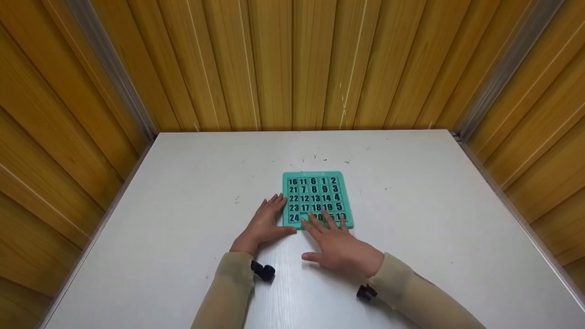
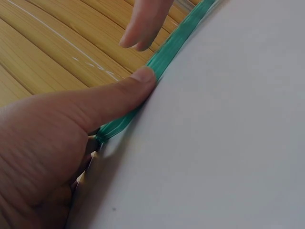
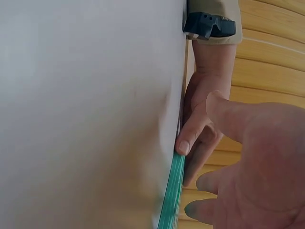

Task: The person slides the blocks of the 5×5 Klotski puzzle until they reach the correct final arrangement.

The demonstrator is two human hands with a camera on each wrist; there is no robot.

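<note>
A green sliding number puzzle [image 1: 315, 193] lies flat on the white table, with black numbers on its tiles. Its bottom row shows 24 at the left, then a gap, with tiles partly covered by fingers to the right. My left hand [image 1: 264, 225] holds the puzzle's near left corner, fingers along the left side and thumb against the near edge; the left wrist view shows that thumb [image 2: 119, 98] on the green edge. Spread over the bottom rows, my right hand [image 1: 340, 246] has its fingertips on or just above the tiles; contact is unclear. Its thumb sticks out over the table.
The white table [image 1: 411, 205] carries small dark marks beyond the puzzle. Yellow wood-look panels [image 1: 306, 64] wall in the back and both sides. Each sleeve cuff bears a small black device, one at the left wrist [image 1: 264, 272] and one at the right [image 1: 366, 292].
</note>
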